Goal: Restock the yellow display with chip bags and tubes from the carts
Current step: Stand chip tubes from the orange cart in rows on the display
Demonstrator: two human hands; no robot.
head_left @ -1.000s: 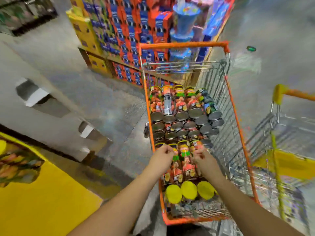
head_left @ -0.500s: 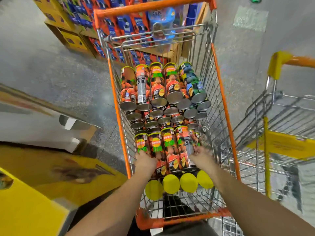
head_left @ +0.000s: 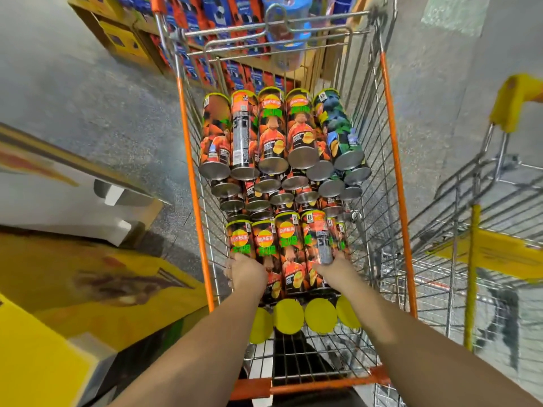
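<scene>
An orange-framed wire cart (head_left: 393,148) in front of me holds many orange chip tubes lying on their sides. A near row of tubes (head_left: 289,254) with yellow lids (head_left: 289,315) points toward me. My left hand (head_left: 246,273) grips the leftmost tube of that row. My right hand (head_left: 333,270) grips the rightmost one. A far stack of tubes (head_left: 273,133) shows silver bottoms, with one blue-green tube (head_left: 340,127) at its right. The yellow display (head_left: 73,283) lies at the lower left.
A second wire cart (head_left: 484,230) with a yellow handle and yellow tag stands close on the right. A white cardboard box (head_left: 73,195) sits on the floor at the left. Stacked blue and red boxes on a pallet (head_left: 205,30) stand beyond the cart.
My view has moved closer over the cart and tilted down. Both hands stay on the outer tubes of the near row, clamping it from either side.
</scene>
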